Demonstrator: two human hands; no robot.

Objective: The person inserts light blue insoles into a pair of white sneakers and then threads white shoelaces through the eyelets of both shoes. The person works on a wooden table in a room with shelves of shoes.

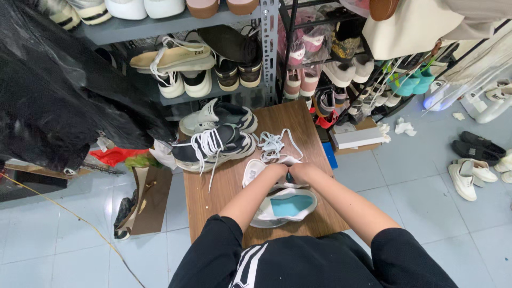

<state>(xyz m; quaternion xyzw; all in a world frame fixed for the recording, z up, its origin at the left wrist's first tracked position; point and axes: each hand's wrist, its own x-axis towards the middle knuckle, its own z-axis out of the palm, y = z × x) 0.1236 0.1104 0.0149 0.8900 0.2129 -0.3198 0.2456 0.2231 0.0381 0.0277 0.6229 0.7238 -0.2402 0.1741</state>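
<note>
The white sneaker (284, 207) lies on the wooden table (213, 197) directly in front of the person, opening upward, showing a light blue insole. The left hand (275, 171) and right hand (302, 172) meet at its 12 o'clock end, fingers curled closed on the tongue area; what exactly they pinch cannot be told. At 12 o'clock from the hands lies a loose white lace (274, 145). At 10 o'clock sits a black-and-white sneaker (213, 148). Shoe racks (269, 58) stand behind the table.
</note>
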